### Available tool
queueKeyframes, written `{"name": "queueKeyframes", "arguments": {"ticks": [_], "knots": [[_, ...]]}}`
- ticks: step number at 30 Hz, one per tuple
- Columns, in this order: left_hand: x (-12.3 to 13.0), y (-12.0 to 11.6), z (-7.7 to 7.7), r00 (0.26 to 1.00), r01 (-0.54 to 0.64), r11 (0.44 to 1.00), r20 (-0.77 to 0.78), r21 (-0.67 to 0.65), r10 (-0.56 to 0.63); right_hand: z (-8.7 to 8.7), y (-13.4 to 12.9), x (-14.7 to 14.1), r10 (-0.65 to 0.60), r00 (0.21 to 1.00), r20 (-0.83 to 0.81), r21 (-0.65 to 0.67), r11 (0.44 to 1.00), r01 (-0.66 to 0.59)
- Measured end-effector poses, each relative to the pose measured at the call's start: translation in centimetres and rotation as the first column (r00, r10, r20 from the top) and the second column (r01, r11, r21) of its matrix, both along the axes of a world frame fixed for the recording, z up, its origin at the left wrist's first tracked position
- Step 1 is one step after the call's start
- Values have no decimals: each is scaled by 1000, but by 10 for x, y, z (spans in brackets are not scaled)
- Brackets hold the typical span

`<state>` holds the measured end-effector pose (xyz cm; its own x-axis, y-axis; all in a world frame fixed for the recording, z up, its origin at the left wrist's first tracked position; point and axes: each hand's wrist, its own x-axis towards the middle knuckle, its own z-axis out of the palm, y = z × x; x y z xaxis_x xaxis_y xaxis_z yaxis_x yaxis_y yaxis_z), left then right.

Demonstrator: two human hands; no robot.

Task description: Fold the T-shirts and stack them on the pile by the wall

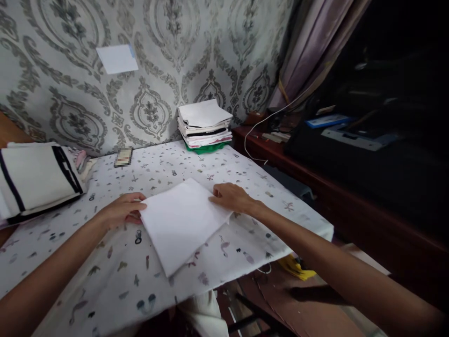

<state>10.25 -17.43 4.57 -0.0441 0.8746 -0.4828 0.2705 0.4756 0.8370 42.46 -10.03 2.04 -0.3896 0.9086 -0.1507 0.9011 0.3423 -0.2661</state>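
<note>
A folded white cloth [185, 224] lies flat and turned at an angle on the patterned tablecloth [122, 281]. At its left corner is my left hand [128, 209], thumb on the cloth's edge and the other fingers spread apart from it. My right hand [229, 197] pinches the upper right edge of the cloth between thumb and curled fingers. Toward the wall stands a stack of folded cloths [205, 124], white on top and green at the bottom.
A striped white and black folded fabric [38, 180] sits at the left. Near the wall lies a small phone-like object [123, 157]. A dark red cabinet [315, 178] borders the table's right side, with a white cable [261, 122] hanging over its edge.
</note>
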Motion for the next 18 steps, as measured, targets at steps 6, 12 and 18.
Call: {"name": "queueKeyframes", "arguments": {"ticks": [6, 12, 18], "knots": [[-6, 2, -24, 990, -137, 990, -31, 19, 138, -14, 19, -73, 315, 943, -111, 212, 934, -287], [-16, -7, -43, 996, -13, 997, -91, 74, 20, -44, 44, -96, 399, 914, -69, 112, 914, -390], [-21, -15, -48, 996, -58, 994, -68, 91, 65, -51, 50, -90, 391, 914, -111, 118, 918, -379]]}}
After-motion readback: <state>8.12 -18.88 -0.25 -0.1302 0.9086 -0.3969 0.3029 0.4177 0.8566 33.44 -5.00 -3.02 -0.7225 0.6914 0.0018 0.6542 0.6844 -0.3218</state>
